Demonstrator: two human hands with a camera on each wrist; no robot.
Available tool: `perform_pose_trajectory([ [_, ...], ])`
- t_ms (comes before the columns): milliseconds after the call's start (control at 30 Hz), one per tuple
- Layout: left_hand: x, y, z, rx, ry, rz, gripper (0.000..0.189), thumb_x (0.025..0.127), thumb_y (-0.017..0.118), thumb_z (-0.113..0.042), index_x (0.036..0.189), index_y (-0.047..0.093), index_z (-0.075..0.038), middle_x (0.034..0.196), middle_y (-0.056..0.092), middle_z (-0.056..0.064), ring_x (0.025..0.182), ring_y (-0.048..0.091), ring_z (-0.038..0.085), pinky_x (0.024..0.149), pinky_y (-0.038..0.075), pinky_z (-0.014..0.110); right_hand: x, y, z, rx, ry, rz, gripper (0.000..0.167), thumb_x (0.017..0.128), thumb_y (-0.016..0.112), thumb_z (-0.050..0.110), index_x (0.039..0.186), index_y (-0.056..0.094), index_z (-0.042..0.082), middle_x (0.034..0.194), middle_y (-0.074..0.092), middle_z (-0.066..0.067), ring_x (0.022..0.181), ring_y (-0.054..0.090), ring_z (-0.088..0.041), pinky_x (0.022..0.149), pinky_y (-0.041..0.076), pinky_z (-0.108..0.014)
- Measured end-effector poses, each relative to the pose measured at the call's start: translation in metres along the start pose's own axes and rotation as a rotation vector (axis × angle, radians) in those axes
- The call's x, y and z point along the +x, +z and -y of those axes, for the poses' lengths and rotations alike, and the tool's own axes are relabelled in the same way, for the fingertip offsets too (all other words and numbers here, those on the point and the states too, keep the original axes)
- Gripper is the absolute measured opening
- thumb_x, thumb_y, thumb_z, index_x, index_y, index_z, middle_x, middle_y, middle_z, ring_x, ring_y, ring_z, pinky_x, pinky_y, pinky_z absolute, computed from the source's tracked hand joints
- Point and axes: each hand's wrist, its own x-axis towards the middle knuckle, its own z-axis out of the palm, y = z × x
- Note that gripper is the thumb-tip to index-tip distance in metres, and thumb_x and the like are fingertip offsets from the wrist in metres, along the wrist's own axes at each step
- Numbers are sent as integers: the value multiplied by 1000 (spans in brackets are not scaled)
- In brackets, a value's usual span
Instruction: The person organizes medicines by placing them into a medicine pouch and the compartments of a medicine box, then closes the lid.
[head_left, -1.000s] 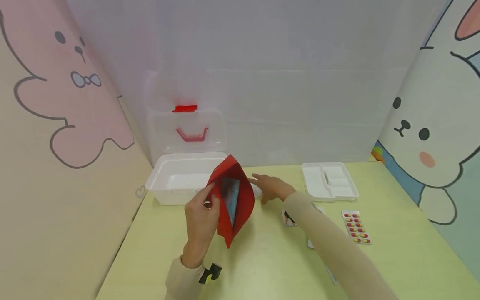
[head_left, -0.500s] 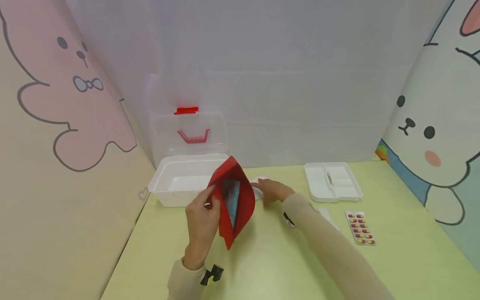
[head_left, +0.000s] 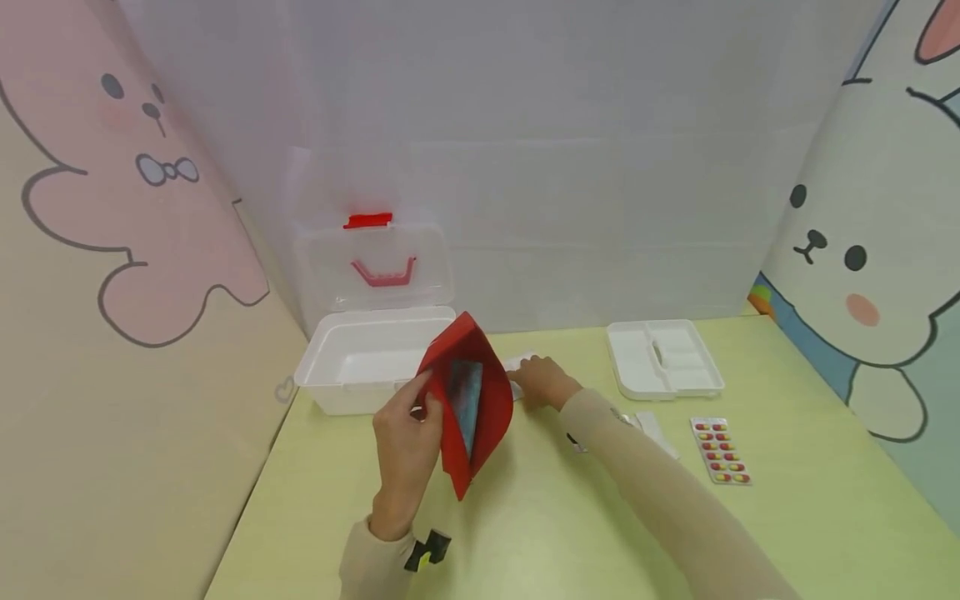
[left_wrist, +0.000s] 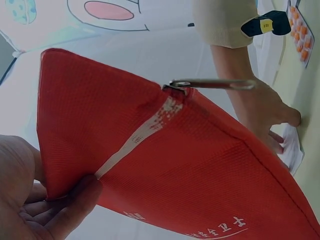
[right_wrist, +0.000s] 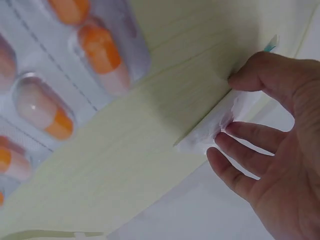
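My left hand (head_left: pixel 407 442) holds a red zippered pouch (left_wrist: pixel 125 135) by one edge, thumb on one side and fingers on the other. The pouch's mouth gapes upward, and a flat bluish packet (head_left: pixel 466 404) shows inside. White lettering and a pale stripe mark its outer face, with a metal zipper pull (left_wrist: pixel 215 84) at the top. To the right of the pouch, my right hand (head_left: pixel 546 383) has thumb and fingertips at a flat white plastic packet (right_wrist: pixel 212 125) on the table, pinching it across its edges. Part of that packet is hidden behind the pouch and fingers in the head view.
An open white box (head_left: pixel 337 396) with a clear lid and red handle stands at the back left. A white divided tray (head_left: pixel 637 379) lies at the back right. Near it are a capsule blister pack (head_left: pixel 722 452) and a white strip (head_left: pixel 657 433), partly behind my right sleeve.
My right hand has come down onto the white packet, its fingers closing in from a spread reach. The left hand and pouch stay nearly still.
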Motion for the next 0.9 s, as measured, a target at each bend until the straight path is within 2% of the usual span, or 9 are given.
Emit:
perform_pose_trajectory([
  [233,1,1,0,0,24,-19,31,82,60,7,109,73,0,97,75,14,67,68,19,58,53,14,-8,-2,-1,-15,-34,-75,47,81,68,-1,122,68,24,95,67,-14,86,60,-31,76,54,-46],
  [367,1,1,0,1,21,-20,31,82,60,7,109,73,0,97,75,14,67,68,19,58,53,14,-11,1,0,-61,-33,-118,42,80,69,1,116,68,23,89,68,-13,80,59,-30,70,54,-44],
  [500,0,-3,-1,11,25,-17,31,83,60,6,110,72,0,97,75,15,67,68,19,58,54,15,-10,4,5,-86,-23,-138,34,85,66,3,111,70,24,87,70,-10,75,60,-27,69,54,-41],
  [667,-2,-9,0,24,20,-42,30,82,61,7,109,72,1,98,75,16,66,68,20,58,53,14,-10,3,10,-78,-77,-186,22,91,59,2,97,74,17,85,72,-9,75,65,-27,68,56,-40],
  [767,-2,-8,1,16,15,-30,31,83,60,7,111,72,2,99,75,16,67,68,20,59,53,14,-13,2,6,-78,-64,-204,18,91,58,2,86,70,13,81,70,-10,73,65,-28,65,55,-41],
  [900,1,-6,-1,-4,10,-12,30,84,60,5,112,72,1,100,75,15,68,68,19,60,54,16,-18,-1,-3,-74,-39,-248,17,94,55,2,83,65,10,76,68,-11,69,65,-28,60,54,-40],
])
